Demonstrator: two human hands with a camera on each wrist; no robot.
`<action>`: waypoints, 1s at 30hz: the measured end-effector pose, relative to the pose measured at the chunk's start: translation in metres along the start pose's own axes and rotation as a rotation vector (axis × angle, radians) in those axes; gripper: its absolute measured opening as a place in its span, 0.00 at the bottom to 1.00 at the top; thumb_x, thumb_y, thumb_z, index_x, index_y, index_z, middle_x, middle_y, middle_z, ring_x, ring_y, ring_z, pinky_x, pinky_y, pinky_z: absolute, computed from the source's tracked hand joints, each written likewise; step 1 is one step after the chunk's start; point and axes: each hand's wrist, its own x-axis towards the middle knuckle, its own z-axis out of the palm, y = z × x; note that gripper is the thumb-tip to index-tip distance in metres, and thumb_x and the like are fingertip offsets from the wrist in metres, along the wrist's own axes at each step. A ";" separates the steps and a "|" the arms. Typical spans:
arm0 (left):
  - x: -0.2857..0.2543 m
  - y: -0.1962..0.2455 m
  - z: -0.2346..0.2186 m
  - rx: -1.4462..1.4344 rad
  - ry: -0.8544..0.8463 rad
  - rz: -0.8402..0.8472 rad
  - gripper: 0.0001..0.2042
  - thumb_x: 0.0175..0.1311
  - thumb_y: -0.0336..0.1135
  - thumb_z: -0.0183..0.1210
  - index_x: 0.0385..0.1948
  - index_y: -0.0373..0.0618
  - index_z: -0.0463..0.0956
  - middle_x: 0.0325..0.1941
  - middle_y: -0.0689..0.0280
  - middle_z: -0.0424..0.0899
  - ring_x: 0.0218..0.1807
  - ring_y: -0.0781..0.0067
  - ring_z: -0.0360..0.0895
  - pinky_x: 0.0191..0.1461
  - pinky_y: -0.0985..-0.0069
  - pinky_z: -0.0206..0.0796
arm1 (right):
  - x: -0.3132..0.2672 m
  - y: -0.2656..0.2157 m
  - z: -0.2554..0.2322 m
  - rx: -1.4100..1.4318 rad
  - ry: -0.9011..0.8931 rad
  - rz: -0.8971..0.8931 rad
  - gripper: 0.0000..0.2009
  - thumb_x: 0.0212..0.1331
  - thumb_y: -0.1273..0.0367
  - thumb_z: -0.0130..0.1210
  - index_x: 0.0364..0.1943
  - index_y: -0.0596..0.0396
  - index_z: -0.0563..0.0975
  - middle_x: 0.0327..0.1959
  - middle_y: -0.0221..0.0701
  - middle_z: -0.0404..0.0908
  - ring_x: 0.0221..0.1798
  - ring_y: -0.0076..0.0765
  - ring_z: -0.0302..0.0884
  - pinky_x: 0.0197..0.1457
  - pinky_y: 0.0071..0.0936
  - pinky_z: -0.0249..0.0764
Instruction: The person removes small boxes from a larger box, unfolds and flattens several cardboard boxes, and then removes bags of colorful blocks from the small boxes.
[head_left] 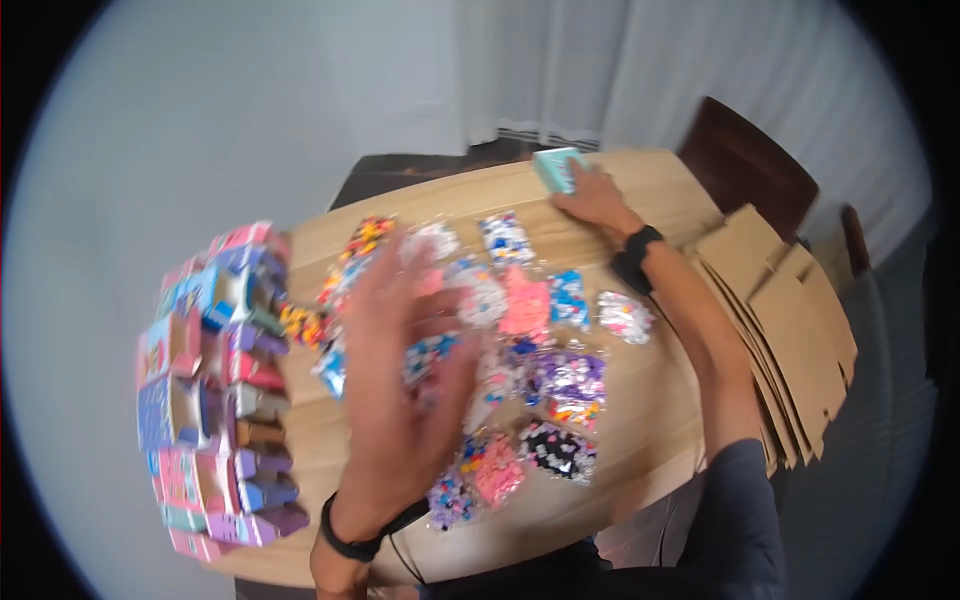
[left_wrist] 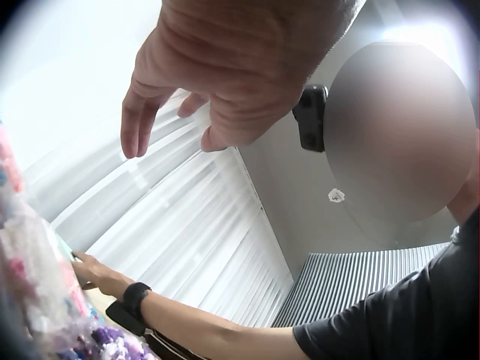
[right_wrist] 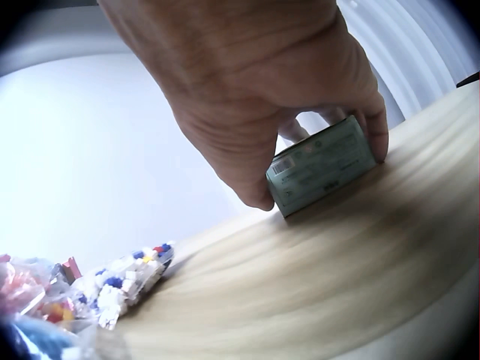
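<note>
At the table's far edge my right hand [head_left: 600,203] grips a small mint-green box [head_left: 556,170]. In the right wrist view the thumb and fingers of the right hand [right_wrist: 262,97] hold that box [right_wrist: 322,169] by its two ends, low against the wooden surface. My left hand [head_left: 395,400], blurred, hovers above the clear bags of coloured beads [head_left: 525,303] with nothing in it. The left wrist view has the left hand [left_wrist: 225,71] in the air, fingers loosely bent and apart.
Rows of open colourful small boxes [head_left: 200,400] line the table's left side. Flat brown cardboard pieces [head_left: 800,340] lie stacked at the right edge, with a dark chair [head_left: 750,165] behind them. More bead bags [head_left: 558,450] lie near the front.
</note>
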 end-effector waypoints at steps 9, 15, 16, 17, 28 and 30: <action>-0.039 0.017 0.018 0.137 -0.148 0.193 0.31 0.64 0.29 0.69 0.70 0.43 0.70 0.74 0.50 0.68 0.70 0.48 0.73 0.66 0.59 0.73 | -0.027 -0.035 -0.016 0.124 0.179 -0.070 0.44 0.53 0.45 0.61 0.72 0.56 0.69 0.57 0.64 0.76 0.57 0.70 0.79 0.62 0.54 0.76; -0.059 -0.003 -0.029 0.430 0.005 0.097 0.30 0.65 0.34 0.69 0.69 0.44 0.71 0.72 0.49 0.71 0.71 0.44 0.71 0.72 0.54 0.65 | -0.066 -0.059 -0.045 0.148 0.161 -0.153 0.43 0.54 0.46 0.61 0.73 0.55 0.70 0.56 0.60 0.76 0.58 0.67 0.79 0.64 0.52 0.75; -0.049 -0.025 -0.037 0.506 0.082 0.112 0.29 0.66 0.37 0.69 0.69 0.44 0.71 0.73 0.48 0.71 0.71 0.42 0.71 0.73 0.53 0.64 | -0.072 -0.061 -0.049 0.157 0.146 -0.176 0.43 0.54 0.46 0.61 0.73 0.56 0.70 0.56 0.59 0.76 0.58 0.66 0.79 0.64 0.52 0.74; -0.035 -0.047 -0.044 0.589 0.114 0.033 0.28 0.70 0.42 0.65 0.69 0.44 0.71 0.73 0.47 0.69 0.72 0.40 0.69 0.74 0.50 0.62 | -0.077 -0.064 -0.054 0.166 0.133 -0.197 0.43 0.54 0.46 0.61 0.72 0.56 0.70 0.57 0.58 0.76 0.59 0.64 0.78 0.64 0.51 0.74; 0.051 -0.231 -0.052 0.847 -0.222 -0.676 0.44 0.67 0.79 0.36 0.78 0.61 0.62 0.84 0.52 0.55 0.83 0.29 0.48 0.69 0.11 0.22 | -0.161 -0.060 -0.121 0.400 0.199 -0.215 0.42 0.55 0.49 0.63 0.73 0.59 0.69 0.58 0.55 0.75 0.58 0.60 0.79 0.64 0.45 0.74; 0.047 -0.253 -0.043 0.846 -0.249 -0.638 0.44 0.67 0.78 0.37 0.78 0.60 0.62 0.84 0.53 0.56 0.83 0.29 0.48 0.69 0.11 0.22 | -0.162 -0.059 -0.112 0.397 0.239 -0.229 0.42 0.56 0.49 0.64 0.73 0.59 0.69 0.59 0.55 0.75 0.59 0.60 0.79 0.64 0.45 0.74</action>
